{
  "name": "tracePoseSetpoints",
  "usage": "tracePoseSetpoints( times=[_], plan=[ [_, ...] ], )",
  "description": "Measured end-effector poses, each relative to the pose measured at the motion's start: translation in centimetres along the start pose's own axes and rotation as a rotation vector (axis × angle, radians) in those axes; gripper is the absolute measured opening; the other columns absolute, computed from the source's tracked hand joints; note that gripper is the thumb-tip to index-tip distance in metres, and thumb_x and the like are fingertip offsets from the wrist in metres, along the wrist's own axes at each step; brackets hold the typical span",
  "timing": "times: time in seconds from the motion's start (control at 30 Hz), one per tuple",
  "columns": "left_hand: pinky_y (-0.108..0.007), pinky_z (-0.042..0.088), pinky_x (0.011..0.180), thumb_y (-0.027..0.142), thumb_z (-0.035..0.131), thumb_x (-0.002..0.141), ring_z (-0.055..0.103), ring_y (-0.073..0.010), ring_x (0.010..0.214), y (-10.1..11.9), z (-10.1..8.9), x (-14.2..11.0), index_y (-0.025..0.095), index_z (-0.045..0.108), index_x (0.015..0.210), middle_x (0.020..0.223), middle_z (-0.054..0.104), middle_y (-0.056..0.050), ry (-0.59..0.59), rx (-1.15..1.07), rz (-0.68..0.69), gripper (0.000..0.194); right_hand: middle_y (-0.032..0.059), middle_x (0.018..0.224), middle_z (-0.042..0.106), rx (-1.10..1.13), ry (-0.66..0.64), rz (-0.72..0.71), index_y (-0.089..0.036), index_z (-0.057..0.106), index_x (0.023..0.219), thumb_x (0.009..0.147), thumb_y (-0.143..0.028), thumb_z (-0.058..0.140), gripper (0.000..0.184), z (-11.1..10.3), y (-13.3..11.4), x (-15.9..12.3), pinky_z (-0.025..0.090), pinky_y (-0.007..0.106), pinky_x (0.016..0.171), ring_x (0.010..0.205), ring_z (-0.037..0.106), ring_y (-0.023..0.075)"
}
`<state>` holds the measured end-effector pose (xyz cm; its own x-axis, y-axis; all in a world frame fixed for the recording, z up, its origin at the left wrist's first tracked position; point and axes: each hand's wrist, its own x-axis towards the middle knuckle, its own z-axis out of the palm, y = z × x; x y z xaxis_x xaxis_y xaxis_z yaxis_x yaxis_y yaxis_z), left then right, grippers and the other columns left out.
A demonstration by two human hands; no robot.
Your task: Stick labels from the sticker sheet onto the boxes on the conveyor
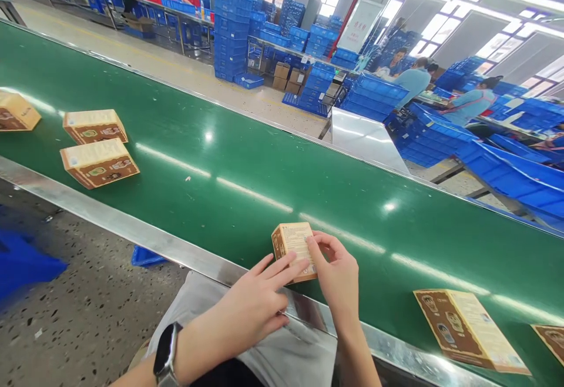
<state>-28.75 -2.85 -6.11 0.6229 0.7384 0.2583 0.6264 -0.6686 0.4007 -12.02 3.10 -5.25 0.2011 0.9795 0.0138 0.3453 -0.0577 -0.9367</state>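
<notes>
A small brown and cream cardboard box [296, 240] with printed text stands on the green conveyor belt near its front rail. My right hand [339, 272] grips its right side, thumb on the printed face and fingers curled behind the edge. From the left, my left hand [259, 296] reaches across with spread fingers, their tips resting on the lower part of that face. A watch sits on the left wrist. Farther right, a flattened-looking carton [469, 328] in the same colours lies on the belt.
The green belt [247, 164] runs across the view with a metal rail [194, 252] in front. Several more cartons [101, 164] lie at left, another [550, 340] at the right edge. Stacked blue crates [231, 29] and seated people [471, 102] are beyond; a metal chute [365, 137] adjoins.
</notes>
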Motion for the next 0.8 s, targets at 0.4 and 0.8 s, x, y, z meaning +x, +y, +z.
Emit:
tracePoseSetpoints(
  times=[0.4, 0.8],
  plan=[
    [-0.044, 0.032, 0.12, 0.023, 0.076, 0.083, 0.039, -0.0292, 0.144, 0.2, 1.2, 0.8, 0.016, 0.069, 0.068, 0.156, 0.042, -0.011, 0.011, -0.154, 0.083, 0.018, 0.0047, 0.064, 0.069, -0.287, 0.12, -0.024, -0.019, 0.058, 0.103, 0.077, -0.056, 0.055, 0.046, -2.0, -0.5, 2.0, 0.048, 0.038, 0.063, 0.061, 0.064, 0.0262],
    [-0.023, 0.034, 0.056, 0.039, 0.067, 0.08, 0.043, -0.0119, 0.059, 0.9, -2.8, -0.1, 0.017, 0.071, 0.079, 0.063, 0.056, 0.004, 0.09, -0.947, -0.718, 0.022, 0.0009, 0.093, 0.075, -0.249, -0.377, -0.612, -0.031, 0.065, 0.112, 0.097, -0.034, 0.056, 0.018, -3.8, -0.8, -5.5, 0.057, 0.025, 0.077, 0.083, 0.071, 0.0176]
  ],
)
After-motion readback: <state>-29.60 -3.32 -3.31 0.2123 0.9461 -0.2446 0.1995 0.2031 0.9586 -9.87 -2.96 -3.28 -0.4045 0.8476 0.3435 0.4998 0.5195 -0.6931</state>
